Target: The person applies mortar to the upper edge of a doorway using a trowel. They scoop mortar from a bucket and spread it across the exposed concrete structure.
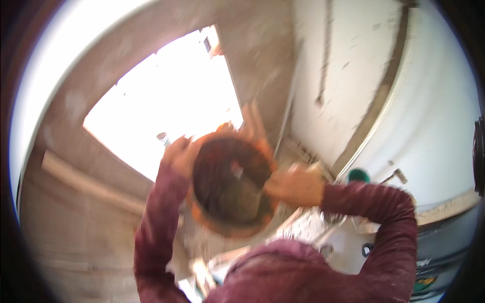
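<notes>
Left hand [181, 155] clasping orange bucket [214, 230] at left rim, blurred right hand [297, 186] at right rim, grip impossible to tell; interior indistinct

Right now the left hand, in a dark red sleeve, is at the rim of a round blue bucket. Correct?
Not quite: the round bucket is orange, not blue, as the head view shows. The left hand, in a dark red sleeve, is at its rim, as you say.
</notes>
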Demonstrator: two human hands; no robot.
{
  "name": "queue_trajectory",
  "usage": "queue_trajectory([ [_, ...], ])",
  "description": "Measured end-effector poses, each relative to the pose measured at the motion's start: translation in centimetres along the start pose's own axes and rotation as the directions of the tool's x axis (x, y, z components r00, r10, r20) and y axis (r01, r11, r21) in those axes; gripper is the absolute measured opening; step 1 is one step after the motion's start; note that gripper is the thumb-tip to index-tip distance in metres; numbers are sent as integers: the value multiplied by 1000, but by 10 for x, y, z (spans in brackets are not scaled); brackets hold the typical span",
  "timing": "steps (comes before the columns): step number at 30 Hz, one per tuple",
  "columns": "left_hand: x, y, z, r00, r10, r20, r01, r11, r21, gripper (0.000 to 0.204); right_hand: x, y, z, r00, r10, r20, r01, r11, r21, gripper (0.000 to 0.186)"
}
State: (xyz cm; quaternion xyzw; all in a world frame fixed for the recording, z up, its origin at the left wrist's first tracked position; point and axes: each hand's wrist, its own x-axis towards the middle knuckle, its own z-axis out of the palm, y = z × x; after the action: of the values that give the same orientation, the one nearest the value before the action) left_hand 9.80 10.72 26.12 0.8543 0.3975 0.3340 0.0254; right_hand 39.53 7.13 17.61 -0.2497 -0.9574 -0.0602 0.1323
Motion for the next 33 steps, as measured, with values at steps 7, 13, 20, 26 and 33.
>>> queue_trajectory([
  [7, -12, 20, -9, 793, -553, 255, 459, 266, -848, 20, -39, -15, 4, 966, 255, 33, -252, 916, 313, 32],
  [13, -6, 34, -1, 784, -557, 274, 482, 268, -834, 20, -69, 0, -47, 884, 468, 11, -426, 795, 433, 40],
  [20, 22, 44, 30, 804, -586, 95, 483, 553, -679, 27, -99, 98, -122, 765, 499, -406, -407, 864, 296, 31],
  [26, 2, -4, 86, 818, -567, -99, 455, 743, -490, 33, -88, 199, -195, 711, 597, -372, -71, 586, 807, 37],
  [33, -37, 2, 130, 768, -564, -303, 533, 826, -185, 27, -44, 272, -221, 759, 519, -394, 276, 292, 916, 44],
])
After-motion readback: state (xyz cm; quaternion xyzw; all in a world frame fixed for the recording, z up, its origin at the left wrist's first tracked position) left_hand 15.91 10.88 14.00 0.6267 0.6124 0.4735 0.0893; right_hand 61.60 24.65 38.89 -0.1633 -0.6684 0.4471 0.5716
